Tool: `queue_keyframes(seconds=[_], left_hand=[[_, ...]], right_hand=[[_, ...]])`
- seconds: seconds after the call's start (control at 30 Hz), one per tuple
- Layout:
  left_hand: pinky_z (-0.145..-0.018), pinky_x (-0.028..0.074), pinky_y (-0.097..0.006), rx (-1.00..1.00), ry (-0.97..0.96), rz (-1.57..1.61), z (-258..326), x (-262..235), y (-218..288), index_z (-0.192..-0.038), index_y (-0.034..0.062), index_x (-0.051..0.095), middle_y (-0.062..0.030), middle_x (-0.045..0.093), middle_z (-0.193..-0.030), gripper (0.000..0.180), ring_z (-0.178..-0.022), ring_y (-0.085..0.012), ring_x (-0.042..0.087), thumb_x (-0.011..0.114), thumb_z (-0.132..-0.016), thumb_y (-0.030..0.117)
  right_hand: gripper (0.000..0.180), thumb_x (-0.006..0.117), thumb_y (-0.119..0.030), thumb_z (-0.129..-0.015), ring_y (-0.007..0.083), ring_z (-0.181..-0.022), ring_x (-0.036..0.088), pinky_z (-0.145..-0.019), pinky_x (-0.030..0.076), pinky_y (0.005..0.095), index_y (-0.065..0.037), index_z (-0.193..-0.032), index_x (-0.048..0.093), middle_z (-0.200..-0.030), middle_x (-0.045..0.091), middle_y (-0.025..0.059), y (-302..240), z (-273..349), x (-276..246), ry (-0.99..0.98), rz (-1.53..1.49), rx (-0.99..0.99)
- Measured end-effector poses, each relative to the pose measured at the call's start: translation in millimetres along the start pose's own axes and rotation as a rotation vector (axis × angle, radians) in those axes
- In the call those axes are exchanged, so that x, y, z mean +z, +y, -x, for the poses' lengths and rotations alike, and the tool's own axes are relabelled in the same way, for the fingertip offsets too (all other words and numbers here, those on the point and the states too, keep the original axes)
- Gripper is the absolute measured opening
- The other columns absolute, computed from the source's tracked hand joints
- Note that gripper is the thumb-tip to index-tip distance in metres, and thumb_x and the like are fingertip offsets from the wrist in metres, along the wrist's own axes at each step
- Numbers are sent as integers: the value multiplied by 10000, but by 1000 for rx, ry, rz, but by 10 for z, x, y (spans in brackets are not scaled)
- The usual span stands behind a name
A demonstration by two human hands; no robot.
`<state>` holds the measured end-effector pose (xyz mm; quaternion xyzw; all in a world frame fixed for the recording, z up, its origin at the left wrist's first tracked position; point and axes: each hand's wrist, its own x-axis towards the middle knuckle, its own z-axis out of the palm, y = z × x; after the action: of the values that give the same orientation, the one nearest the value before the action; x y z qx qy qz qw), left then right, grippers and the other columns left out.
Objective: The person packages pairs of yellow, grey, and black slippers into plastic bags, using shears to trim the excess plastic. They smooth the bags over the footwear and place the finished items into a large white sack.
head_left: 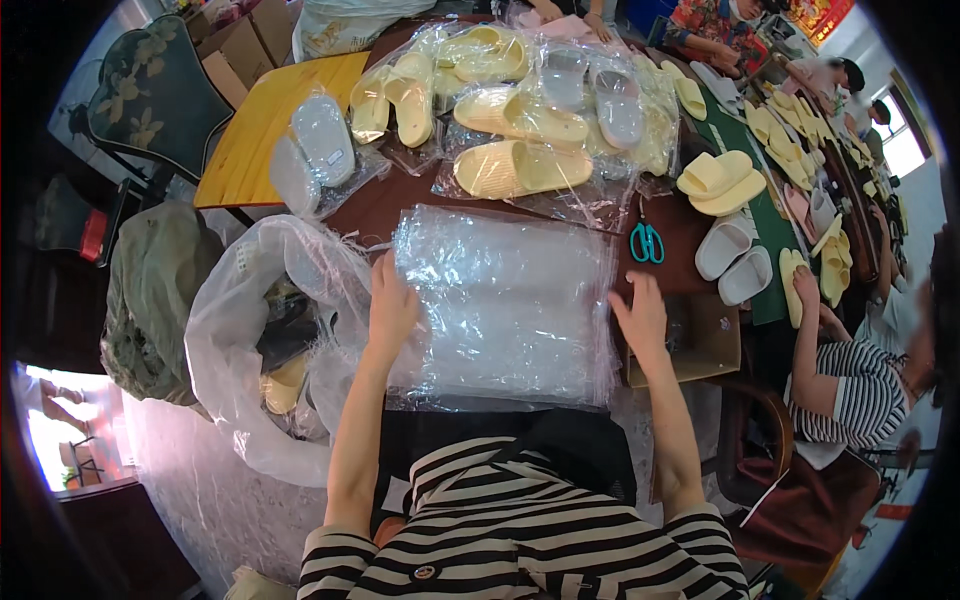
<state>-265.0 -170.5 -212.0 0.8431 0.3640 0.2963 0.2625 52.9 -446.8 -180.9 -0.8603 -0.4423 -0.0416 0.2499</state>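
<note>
1. The bag stack point(505, 310) is lying flat at the near edge of the table point(682, 250); its clear bags are looking unfilled.
2. The left hand point(393, 302) is touching the stack's left side, fingers pointing toward the far edge; whether it is gripping, I cannot tell.
3. The right hand point(641, 308) is holding nothing, its fingers spreading beside the stack's right side.
4. Left of the table, a white sack point(222, 318) is gaping, a yellow slipper point(285, 385) showing inside.
5. By the near right corner, below the tabletop, a box point(690, 372) is standing with its top open; its contents are staying unclear.
6. Toward the far edge, clear film is enclosing yellow slippers point(522, 170) and grey slippers point(617, 105).
7. Near the right edge, scissors point(647, 243) are lying beside an unbagged grey pair point(735, 262).
</note>
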Motion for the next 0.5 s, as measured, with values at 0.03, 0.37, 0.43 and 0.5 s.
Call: queue_keyframes(seconds=[0.03, 0.37, 0.43, 0.5], left_hand=[[-1064, 383, -489, -51, -32, 50, 63, -82, 16, -1401, -67, 356, -334, 378, -1415, 602, -1236, -504, 450, 550, -836, 9], [-964, 451, -527, -331, -228, -233, 252, -56, 31, -1423, -66, 325, -322, 488, -1303, 670, -1131, -492, 530, 609, -886, 216], [-962, 453, -525, -329, -215, -164, 349, -11, 41, -1434, -67, 310, -324, 479, -1311, 679, -1131, -495, 528, 602, -883, 200], [-962, 467, -491, -239, -182, -47, 492, 37, -151, -1481, -59, 245, -327, 430, -1388, 722, -1150, -471, 536, 573, -869, 140]], right_hand=[[465, 718, -202, -828, 405, -1096, 552, -912, 466, 473, -23, -1219, 539, -1181, 581, 185, -250, -184, -124, 38, -42, -64], [458, 603, -239, -935, 375, -1207, 530, -1009, 442, 454, -28, -1332, 512, -1318, 542, 191, -949, -1346, 1353, -307, -262, -470], [422, 603, -270, -929, 360, -1139, 544, -932, 462, 484, -60, -1290, 542, -1233, 556, 164, -989, -1318, 1495, -233, -41, -418], [395, 608, -272, -922, 350, -1103, 545, -890, 462, 493, -76, -1260, 555, -1180, 557, 150, -1146, -1256, 1519, -284, -67, -469]])
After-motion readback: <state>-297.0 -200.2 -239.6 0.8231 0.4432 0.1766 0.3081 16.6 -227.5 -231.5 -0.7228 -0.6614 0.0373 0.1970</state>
